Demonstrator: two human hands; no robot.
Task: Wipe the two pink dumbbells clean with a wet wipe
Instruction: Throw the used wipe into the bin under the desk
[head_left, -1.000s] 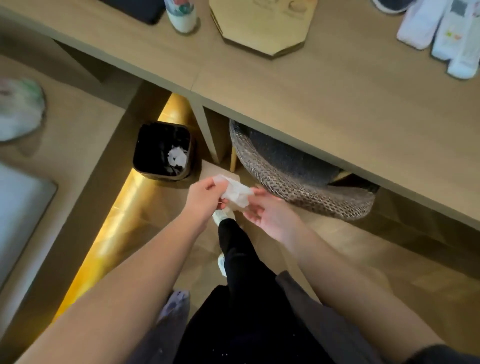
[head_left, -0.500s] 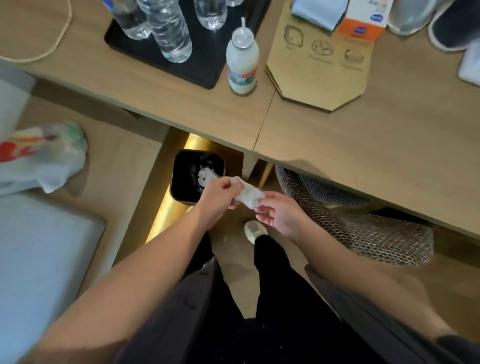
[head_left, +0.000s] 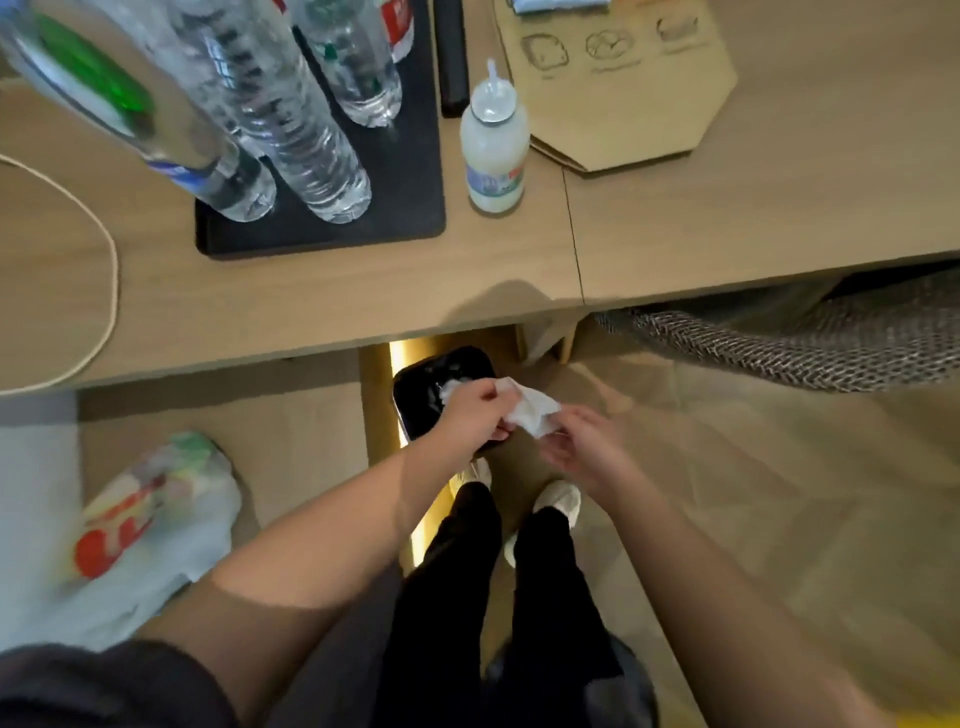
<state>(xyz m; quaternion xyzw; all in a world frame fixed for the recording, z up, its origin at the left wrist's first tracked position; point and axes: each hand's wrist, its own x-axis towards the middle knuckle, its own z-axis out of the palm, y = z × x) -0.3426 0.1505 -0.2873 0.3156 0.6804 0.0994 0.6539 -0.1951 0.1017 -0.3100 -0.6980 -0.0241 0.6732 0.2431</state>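
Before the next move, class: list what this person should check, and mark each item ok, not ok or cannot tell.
1. Hold on the wipe: the left hand grips one end. Ok.
2. Second hold: the right hand is at the other end, but whether it pinches is unclear. Cannot tell.
3. The bin: open, with some waste inside, below the left hand. Ok.
4. Both dumbbells in view: neither shows. Not ok.
5. Whether the wipe is used or fresh: cannot tell.
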